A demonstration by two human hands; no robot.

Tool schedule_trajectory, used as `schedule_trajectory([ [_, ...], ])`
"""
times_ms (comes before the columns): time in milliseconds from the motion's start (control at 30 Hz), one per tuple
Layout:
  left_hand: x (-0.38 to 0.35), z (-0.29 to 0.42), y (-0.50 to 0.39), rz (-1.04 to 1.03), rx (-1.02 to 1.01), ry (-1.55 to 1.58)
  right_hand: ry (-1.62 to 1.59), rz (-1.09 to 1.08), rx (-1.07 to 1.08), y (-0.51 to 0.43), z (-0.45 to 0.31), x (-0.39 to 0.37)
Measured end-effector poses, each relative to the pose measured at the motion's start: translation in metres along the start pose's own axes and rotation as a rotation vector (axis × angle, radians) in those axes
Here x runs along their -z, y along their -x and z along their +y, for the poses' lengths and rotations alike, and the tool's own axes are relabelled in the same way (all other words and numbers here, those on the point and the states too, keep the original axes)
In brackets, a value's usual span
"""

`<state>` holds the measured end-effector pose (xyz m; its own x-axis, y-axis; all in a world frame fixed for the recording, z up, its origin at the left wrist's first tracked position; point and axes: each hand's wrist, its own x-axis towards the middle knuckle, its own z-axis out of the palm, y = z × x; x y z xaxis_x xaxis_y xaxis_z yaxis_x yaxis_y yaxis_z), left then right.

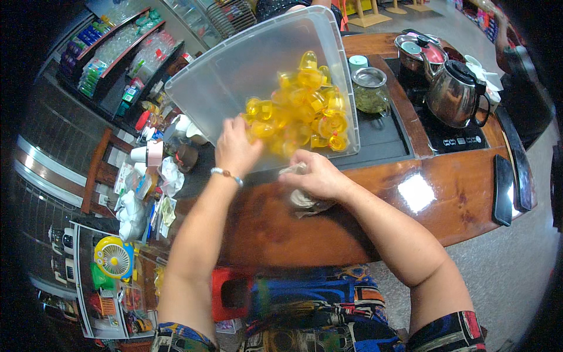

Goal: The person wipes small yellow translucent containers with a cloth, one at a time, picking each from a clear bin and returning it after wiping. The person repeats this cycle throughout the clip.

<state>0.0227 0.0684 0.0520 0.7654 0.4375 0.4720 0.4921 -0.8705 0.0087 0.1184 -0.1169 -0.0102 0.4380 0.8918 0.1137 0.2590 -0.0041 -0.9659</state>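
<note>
A translucent plastic storage bin (228,75) stands tilted before me, its open side towards me. Inside lies a heap of yellow translucent plastic capsules or small bottles (308,105), partly blurred. At the bin's near left, my left hand (237,149) has its fingers against the edge of the heap, a beaded bracelet on its wrist. Whether a piece is between those fingers is not clear. Just below the bin's lower right part, my right hand (319,176) grips a crumpled pale cloth (303,200), which hangs onto the wooden table (272,229).
A glass teapot (371,92) stands right of the bin on a dark tray. Beyond it, a steel kettle (455,94) and a lidded pot (420,50) sit on a black cooktop (457,141). A phone (502,189) lies far right. Cups and packets crowd the left. Another person is behind the bin.
</note>
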Motion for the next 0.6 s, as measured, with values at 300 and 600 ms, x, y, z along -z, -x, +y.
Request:
schedule_trajectory([
  [300, -0.022, 0.036, 0.048, -0.091, 0.638, 1.451, -0.423, 0.032, -0.162, -0.003, -0.005, 0.003],
  [600, -0.016, 0.046, 0.060, -0.141, 0.634, 1.875, -0.477, 0.044, 0.081, 0.001, -0.009, 0.003],
])
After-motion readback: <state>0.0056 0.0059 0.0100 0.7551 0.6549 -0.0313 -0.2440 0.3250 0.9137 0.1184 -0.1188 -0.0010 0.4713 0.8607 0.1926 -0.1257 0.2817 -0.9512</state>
